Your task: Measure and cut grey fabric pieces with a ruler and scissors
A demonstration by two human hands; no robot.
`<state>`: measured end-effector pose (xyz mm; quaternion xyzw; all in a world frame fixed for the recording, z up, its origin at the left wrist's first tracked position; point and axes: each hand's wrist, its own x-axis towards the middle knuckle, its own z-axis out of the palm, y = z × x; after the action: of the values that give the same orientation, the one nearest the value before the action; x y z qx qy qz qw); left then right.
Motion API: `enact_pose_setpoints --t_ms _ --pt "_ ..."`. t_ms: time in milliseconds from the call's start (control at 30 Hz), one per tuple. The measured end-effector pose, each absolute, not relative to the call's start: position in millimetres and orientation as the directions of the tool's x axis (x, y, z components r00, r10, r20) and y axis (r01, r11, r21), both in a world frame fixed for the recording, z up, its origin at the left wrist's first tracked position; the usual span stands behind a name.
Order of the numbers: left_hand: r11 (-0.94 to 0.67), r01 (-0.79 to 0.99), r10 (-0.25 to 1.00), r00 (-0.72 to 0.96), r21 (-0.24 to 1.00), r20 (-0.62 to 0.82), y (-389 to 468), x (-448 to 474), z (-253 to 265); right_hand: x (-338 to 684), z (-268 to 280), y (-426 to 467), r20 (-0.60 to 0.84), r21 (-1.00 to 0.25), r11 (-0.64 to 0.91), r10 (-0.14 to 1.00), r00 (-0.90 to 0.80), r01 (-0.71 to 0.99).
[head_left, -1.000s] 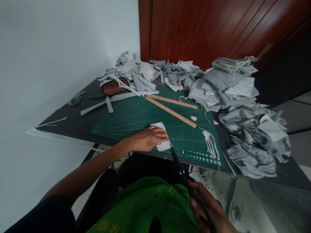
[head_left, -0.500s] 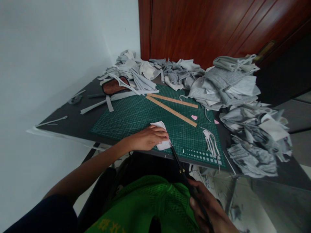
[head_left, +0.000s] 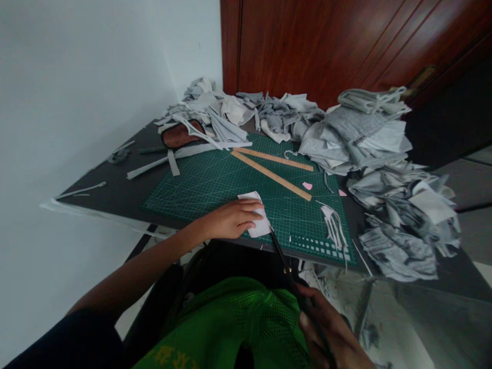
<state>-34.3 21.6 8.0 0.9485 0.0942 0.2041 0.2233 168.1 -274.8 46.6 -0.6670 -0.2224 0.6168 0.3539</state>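
Observation:
My left hand [head_left: 236,218] lies flat with its fingers stretched over a small white, finely lined piece [head_left: 261,226]; whether it is cloth or paper I cannot make out. That piece rests near the front edge of the green cutting mat [head_left: 207,179]. Below and to the right, my right hand [head_left: 326,323] is closed around the handles of long black scissors [head_left: 287,269]. Their blades point up and away, and the tip touches the white piece's right edge, close to my left fingers.
Two wooden rulers [head_left: 272,175] lie in a V on the mat, with a pink scrap [head_left: 307,186] and white strips [head_left: 333,228] to the right. Grey cloth stacks [head_left: 357,130] and crumpled pieces [head_left: 400,246] line the right side. More scraps [head_left: 230,110] and a brown pad [head_left: 179,137] lie behind.
My left fingers have drawn back slightly to the left on the white piece, baring more of its right side. The scissors and right hand have hardly moved.

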Motion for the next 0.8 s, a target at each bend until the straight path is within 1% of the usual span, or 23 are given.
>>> enact_pose_setpoints --t_ms 167,333,433,633,800 --pt "-0.897 0.104 0.264 0.906 0.430 0.330 21.9 -33.0 11.0 163.3 43.6 -278.0 -0.668 -0.744 -0.639 0.719 0.190 -0.198" --pt "-0.895 0.108 0.265 0.909 0.433 0.322 22.0 -33.0 13.3 162.5 39.3 -274.6 -0.644 -0.756 -0.604 0.756 0.119 -0.254" --pt "-0.894 0.108 0.263 0.911 0.434 0.317 22.0 -33.4 14.1 165.8 39.9 -272.9 -0.631 -0.762 -0.599 0.772 0.078 -0.247" --pt "-0.900 0.112 0.266 0.907 0.421 0.327 21.6 -33.3 14.8 171.9 40.6 -269.1 -0.643 -0.763 -0.619 0.756 0.122 -0.189" --pt "-0.898 0.131 0.276 0.911 0.421 0.305 22.2 -32.6 13.9 168.7 40.6 -258.2 -0.610 -0.791 -0.594 0.782 0.124 -0.147"
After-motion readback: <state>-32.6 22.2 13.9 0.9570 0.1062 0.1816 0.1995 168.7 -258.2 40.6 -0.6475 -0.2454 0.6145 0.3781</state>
